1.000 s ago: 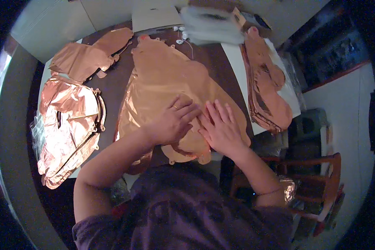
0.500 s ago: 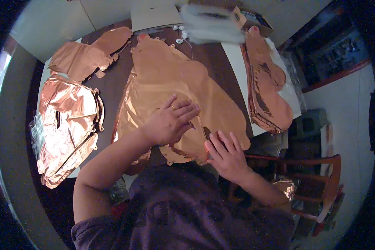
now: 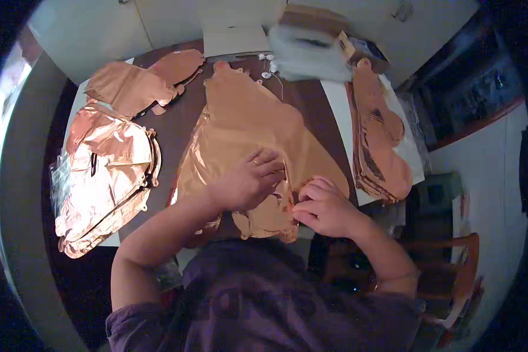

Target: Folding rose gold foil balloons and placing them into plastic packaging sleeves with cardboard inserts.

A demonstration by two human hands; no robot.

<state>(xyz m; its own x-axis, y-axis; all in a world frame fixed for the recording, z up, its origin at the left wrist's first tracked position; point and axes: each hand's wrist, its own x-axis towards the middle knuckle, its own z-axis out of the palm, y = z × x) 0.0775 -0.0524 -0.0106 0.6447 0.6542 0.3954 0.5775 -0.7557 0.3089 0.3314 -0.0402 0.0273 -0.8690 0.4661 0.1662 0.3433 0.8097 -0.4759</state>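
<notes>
A large flat rose-gold foil balloon [image 3: 252,117], uninflated and with tabs along its edge, lies in the middle of the dark table, its near end by my body. My left hand [image 3: 252,180], with a ring on one finger, has its fingers curled onto the foil beside a raised fold. To its right, my right hand [image 3: 325,206] is bent closed at the balloon's near right part, thumb and fingers pinching the foil edge. The fingertips are partly hidden. Between the hands the foil is creased, with a dark gap showing.
Shiny foil balloons [image 3: 108,158] lie on the left, with a duller one [image 3: 132,85] behind them. More stacked foil balloons [image 3: 375,135] lie on a white sheet at the right. Clear plastic bags [image 3: 311,58], an open box [image 3: 364,50] and a white cable [image 3: 267,75] are at the back. A wooden chair [image 3: 466,252] stands at the right.
Both hands have gone from flat, outstretched fingers to curled ones. The right hand has closed at the foil's edge. The whole view has shifted slightly, showing more of the back.
</notes>
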